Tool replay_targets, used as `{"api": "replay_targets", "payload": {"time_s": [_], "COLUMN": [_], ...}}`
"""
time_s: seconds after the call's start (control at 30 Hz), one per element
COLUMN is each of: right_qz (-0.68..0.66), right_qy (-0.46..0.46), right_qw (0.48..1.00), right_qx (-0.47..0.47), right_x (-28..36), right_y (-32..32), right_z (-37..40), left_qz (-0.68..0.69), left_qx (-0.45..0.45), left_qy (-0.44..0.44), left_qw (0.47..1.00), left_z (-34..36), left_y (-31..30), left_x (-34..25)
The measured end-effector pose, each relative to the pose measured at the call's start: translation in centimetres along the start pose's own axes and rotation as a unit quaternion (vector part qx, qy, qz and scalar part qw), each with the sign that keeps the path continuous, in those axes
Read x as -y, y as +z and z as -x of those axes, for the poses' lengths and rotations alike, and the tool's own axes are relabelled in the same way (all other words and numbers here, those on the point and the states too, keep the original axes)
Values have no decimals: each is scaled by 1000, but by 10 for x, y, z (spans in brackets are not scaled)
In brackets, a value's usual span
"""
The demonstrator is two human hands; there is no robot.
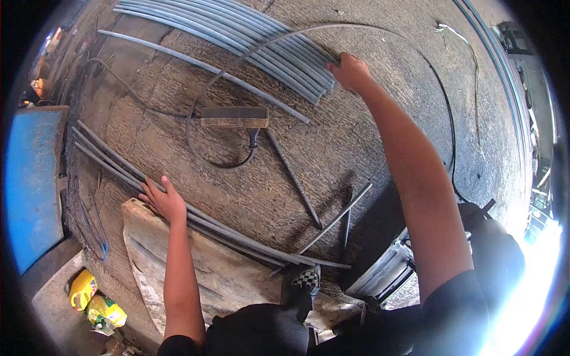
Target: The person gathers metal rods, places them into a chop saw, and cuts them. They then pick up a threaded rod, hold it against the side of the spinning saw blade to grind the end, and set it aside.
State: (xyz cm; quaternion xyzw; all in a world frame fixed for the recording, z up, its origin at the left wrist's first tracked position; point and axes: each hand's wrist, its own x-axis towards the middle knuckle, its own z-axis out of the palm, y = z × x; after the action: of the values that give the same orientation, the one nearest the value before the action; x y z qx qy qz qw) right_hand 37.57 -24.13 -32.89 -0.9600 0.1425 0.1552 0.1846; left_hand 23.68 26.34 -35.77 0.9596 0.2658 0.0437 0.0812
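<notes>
My left hand [163,202] lies over a few long grey metal rods [225,228] at the lower left, with its thumb apart and its fingers stretched across them. My right hand [351,72] is at the right end of a row of several grey metal rods [237,38] lying side by side on the ground. Its fingers are closed around the end of the outermost rod; the fingertips are partly hidden. A single rod [202,64] lies apart, just below that row.
A power strip [234,117] with a plug and looping black cable [436,77] lies mid-ground. Short rods [294,178] lie near my shoe [307,280]. A worn board [142,237], blue panel [34,184], yellow packages [83,289] and a metal-framed machine [386,270] surround me.
</notes>
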Motion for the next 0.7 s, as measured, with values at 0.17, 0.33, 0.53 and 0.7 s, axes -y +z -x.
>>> {"api": "replay_targets", "payload": {"time_s": [0.17,0.33,0.53,0.7], "right_qz": [3,25,29,93], "right_qy": [-70,-46,-70,-93], "right_qw": [996,999,996,991], "right_qx": [-53,4,-36,32], "right_x": [5,5,1,17], "right_y": [10,7,17,12], "right_z": [6,-10,-10,-1], "left_qz": [3,-1,32,-72], "left_qx": [-4,-5,-4,-80], "left_qy": [2,-5,-8,196], "left_qw": [1000,1000,999,975], "left_z": [1,-3,-1,25], "left_y": [-1,1,-3,-23], "left_x": [-1,-1,-1,-40]}}
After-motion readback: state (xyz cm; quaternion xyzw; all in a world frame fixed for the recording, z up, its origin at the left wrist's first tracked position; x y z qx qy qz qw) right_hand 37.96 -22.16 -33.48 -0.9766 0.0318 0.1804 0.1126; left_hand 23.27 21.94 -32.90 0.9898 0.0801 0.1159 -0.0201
